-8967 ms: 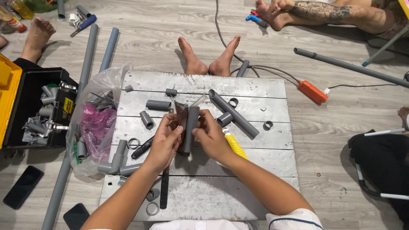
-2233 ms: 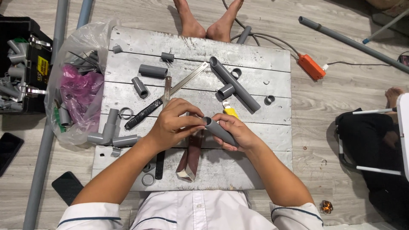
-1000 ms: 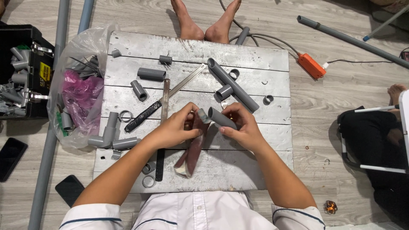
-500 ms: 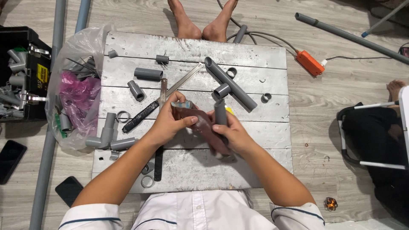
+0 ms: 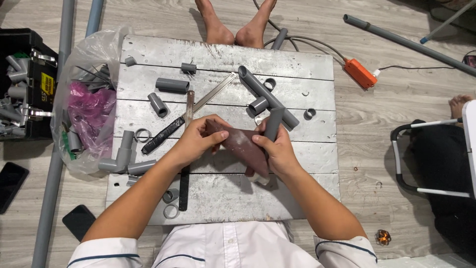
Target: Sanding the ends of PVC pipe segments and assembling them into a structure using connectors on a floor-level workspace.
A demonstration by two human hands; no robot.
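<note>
Everything here is placed relative to the grey board [image 5: 223,198] of painted planks that lies on the floor. Left of the board stands a black toolbox [image 5: 22,84] with grey fittings inside, and against the board's left edge leans a clear plastic bag [image 5: 87,109] holding purple material and more pipe pieces. On the board's left part lie a grey elbow fitting [image 5: 119,161], a short pipe piece [image 5: 172,85] and a metal ruler [image 5: 213,94] (it lies diagonally).

At the middle of the board, the left hand [image 5: 196,141] pinches the upper end of a brown sheet of sandpaper [image 5: 240,149], its fingers closed on it. The right hand [image 5: 277,151] is closed around a short grey pipe [image 5: 272,124], which stands nearly upright above the sandpaper, and its thumb presses on the sheet too. Just behind these hands a long grey pipe [image 5: 267,97] lies diagonally on the board. Beyond the board's far right corner an orange switch box [image 5: 361,73] rests on the floor.
</note>
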